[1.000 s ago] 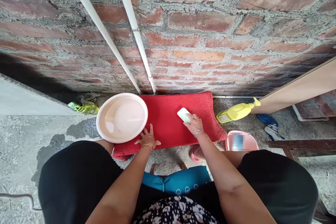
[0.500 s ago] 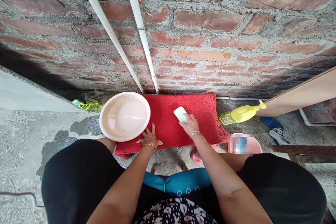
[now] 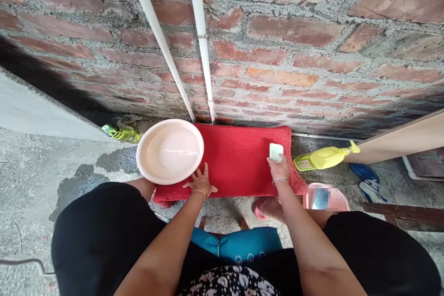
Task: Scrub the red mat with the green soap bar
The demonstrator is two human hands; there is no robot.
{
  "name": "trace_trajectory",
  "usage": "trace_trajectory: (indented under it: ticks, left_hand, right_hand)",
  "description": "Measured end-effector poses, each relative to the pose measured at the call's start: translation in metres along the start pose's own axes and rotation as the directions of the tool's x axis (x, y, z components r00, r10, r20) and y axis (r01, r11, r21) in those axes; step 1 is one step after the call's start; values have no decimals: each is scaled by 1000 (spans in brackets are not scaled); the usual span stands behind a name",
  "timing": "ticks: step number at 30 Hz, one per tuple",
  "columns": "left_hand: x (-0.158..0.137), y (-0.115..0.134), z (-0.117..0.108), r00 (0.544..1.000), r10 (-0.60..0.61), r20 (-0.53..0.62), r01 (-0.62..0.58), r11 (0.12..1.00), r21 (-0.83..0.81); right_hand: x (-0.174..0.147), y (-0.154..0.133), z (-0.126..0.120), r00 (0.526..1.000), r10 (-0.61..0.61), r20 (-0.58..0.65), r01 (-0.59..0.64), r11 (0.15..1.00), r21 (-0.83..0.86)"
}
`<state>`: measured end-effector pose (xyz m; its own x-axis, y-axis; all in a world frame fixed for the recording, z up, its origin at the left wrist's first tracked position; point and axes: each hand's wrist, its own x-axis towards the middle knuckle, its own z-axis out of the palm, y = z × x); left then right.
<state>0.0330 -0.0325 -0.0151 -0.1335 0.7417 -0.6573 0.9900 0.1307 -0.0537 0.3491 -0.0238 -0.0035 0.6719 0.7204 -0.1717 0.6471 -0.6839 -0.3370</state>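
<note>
My right hand (image 3: 279,166) grips a pale green rounded block (image 3: 276,152), maybe a bar of soap or a brush back, against the right part of a red cloth (image 3: 239,157). The block's underside is hidden. With fingers spread, my left hand (image 3: 200,182) rests flat on the cloth's front edge, close by the rim of a pale pink basin (image 3: 141,166). Water fills part of that basin, which stands over the cloth's left end.
A yellow pump bottle (image 3: 321,158) lies tilted beyond the cloth's right end, above a pink tub (image 3: 342,201). At the left a green bottle (image 3: 125,135) lies near the brick wall (image 3: 263,55). Two white pipes (image 3: 203,51) run down that wall.
My right hand has slid rightward over the red cloth with the pale green block. My left hand stays spread beside the basin. The view has shifted slightly.
</note>
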Motion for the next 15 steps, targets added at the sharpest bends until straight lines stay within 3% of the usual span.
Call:
trace_trajectory:
  ticks: [2,3,4,6,8,10,12,15]
  left_hand:
    - [0,0,0,1000,8,0,-8,1000,4]
    - [0,0,0,1000,10,-2,-10,1000,4]
    - [0,0,0,1000,8,-2,-8,1000,4]
    - [-1,0,-1,1000,2,4,-2,1000,2]
    - [-1,1,-3,1000,-3,15,3,1000,-2]
    - [-1,2,-4,1000,-5,25,5,1000,-3]
    - [-1,2,-5,999,-7,32,7,1000,-5]
    - [-1,2,-6,999,-6,33,6,1000,-10]
  right_hand:
    - [-15,-46,15,985,-172,29,173,985,-23]
    - [-24,-72,23,954,-292,69,295,955,-41]
    - [-35,-97,32,900,-415,133,425,904,-53]
    - [-54,-142,46,748,-607,269,644,762,-72]
    - [-66,-171,56,598,-711,371,782,619,-72]
    - [-67,-180,60,529,-738,419,832,549,-84]
    - [-54,-168,56,571,-708,415,806,580,-121]
    - [-17,-116,35,769,-554,320,624,760,-181]
